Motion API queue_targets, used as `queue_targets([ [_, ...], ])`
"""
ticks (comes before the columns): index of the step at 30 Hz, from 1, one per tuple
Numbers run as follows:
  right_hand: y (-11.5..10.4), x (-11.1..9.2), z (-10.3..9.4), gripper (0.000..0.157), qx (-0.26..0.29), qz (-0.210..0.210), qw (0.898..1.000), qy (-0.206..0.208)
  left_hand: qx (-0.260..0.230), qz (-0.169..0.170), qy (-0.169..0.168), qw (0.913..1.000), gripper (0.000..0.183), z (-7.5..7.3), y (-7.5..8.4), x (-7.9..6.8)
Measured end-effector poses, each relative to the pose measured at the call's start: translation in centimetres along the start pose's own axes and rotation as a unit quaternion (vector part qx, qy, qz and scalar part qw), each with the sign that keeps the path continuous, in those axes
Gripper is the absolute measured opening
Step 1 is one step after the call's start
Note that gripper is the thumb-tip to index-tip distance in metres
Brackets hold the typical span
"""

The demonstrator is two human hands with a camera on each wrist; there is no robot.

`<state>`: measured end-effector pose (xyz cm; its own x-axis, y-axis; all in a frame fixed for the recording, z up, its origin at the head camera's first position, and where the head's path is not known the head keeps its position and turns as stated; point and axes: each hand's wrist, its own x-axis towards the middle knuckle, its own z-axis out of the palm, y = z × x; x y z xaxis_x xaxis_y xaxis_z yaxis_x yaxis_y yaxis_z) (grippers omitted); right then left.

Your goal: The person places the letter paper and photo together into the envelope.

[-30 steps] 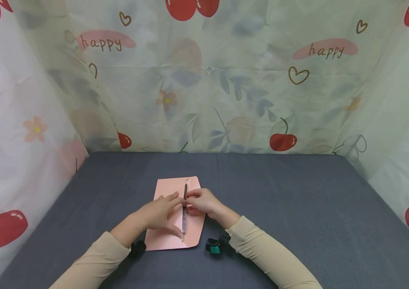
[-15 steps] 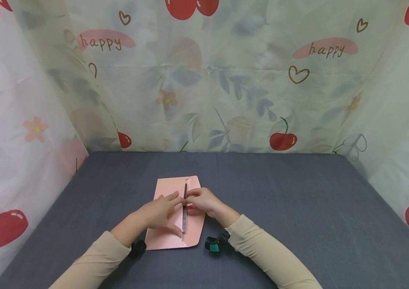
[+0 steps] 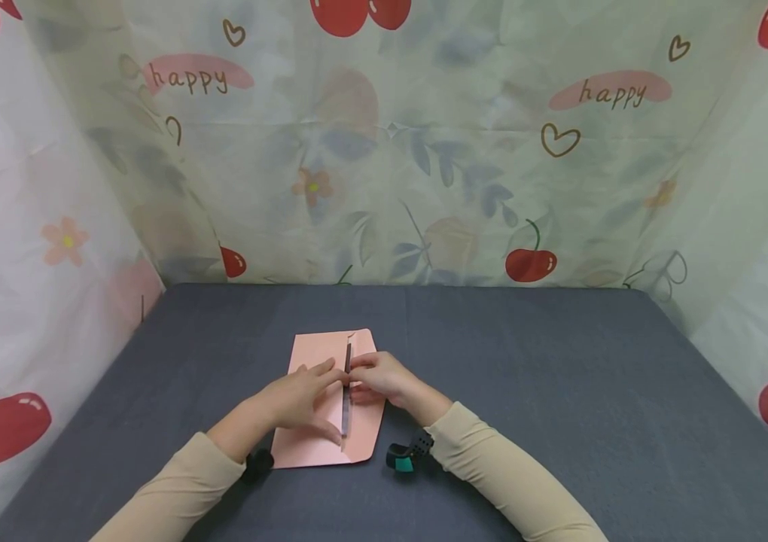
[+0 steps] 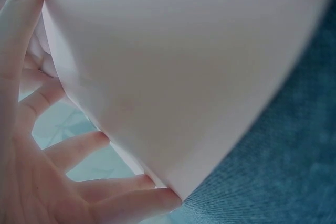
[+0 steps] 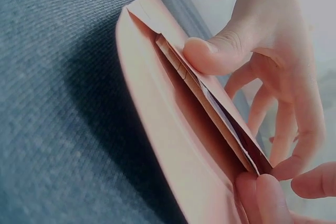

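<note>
A pink envelope (image 3: 309,452) lies on the table with its flap turned out to the right. In the right wrist view its mouth gapes, and the tan edge of a folded card (image 5: 202,100) shows inside, with a dark gap beside it. My left hand (image 3: 296,403) spreads over the pocket, its thumb near the close end and its fingertips along the mouth. The fingertips of my right hand (image 3: 384,379) pinch the card's edge at the middle of the mouth, seen close in the right wrist view. Most of the card is hidden in the pocket.
A dark grey cloth covers the table (image 3: 526,391). A patterned curtain (image 3: 384,188) stands behind it and on both sides. Black wrist gear (image 3: 258,463) sits by the left wrist, and a black strap with a teal part (image 3: 407,455) by the right wrist.
</note>
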<state>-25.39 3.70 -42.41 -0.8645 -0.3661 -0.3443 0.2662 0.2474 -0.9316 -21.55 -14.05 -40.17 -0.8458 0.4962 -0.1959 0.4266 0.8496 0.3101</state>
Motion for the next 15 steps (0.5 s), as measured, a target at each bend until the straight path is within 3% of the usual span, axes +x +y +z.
queue_targets([
  [15, -0.2, -1.4, -2.0, 0.038, -0.009, -0.013, 1.000, -0.016, -0.001, -0.003, 0.002, 1.0000, 0.081, 0.2, -0.2, 0.2],
])
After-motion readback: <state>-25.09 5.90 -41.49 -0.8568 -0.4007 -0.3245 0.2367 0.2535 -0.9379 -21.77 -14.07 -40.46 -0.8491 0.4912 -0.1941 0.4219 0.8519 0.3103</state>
